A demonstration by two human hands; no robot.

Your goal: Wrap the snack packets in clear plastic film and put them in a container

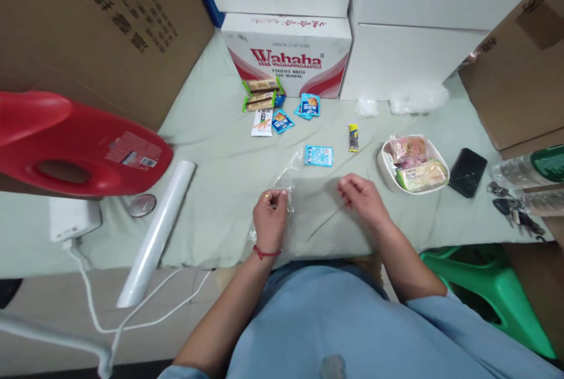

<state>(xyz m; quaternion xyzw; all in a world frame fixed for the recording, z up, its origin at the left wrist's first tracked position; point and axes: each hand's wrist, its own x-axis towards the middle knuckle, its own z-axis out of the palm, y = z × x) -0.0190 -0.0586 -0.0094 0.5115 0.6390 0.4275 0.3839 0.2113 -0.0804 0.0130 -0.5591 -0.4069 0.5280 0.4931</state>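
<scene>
My left hand (270,217) is closed in a pinch on the left edge of a clear plastic bag (308,208) that lies flat on the pale green cloth (211,150). At the bag's right edge, my right hand (362,198) has its fingers curled and pressed on the film. A light blue snack packet (318,156) lies just beyond the bag. Further back are several small snack packets (273,110) and a small yellow and dark packet (353,137).
A white bowl (384,168) holding wrapped snacks stands at the right, with a black phone (467,171), keys (511,207) and water bottles beyond. A roll of clear film (156,232), a red jug (74,144) and a white charger sit left. Cartons wall the back.
</scene>
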